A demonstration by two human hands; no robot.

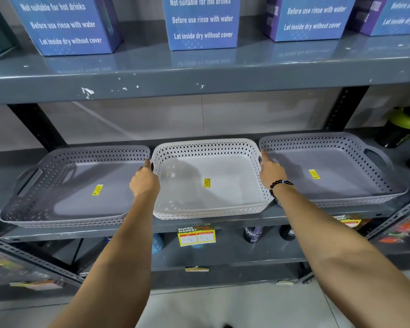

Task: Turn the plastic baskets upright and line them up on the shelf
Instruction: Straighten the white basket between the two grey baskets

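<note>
Now both hands, left hand (144, 183) and right hand (271, 170), are gripping the white basket (208, 181); shoving sideways risks nudging the grey baskets (81, 185) askew.

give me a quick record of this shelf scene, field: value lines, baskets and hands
baskets: three, all upright, in a row on the middle shelf
left basket: grey, yellow sticker inside
white basket: centre, yellow sticker inside
right basket: grey, yellow sticker inside
left hand: gripping the white basket's left rim
right hand: on the white basket's right rim, beaded bracelet on the wrist
above: blue boxes
</note>
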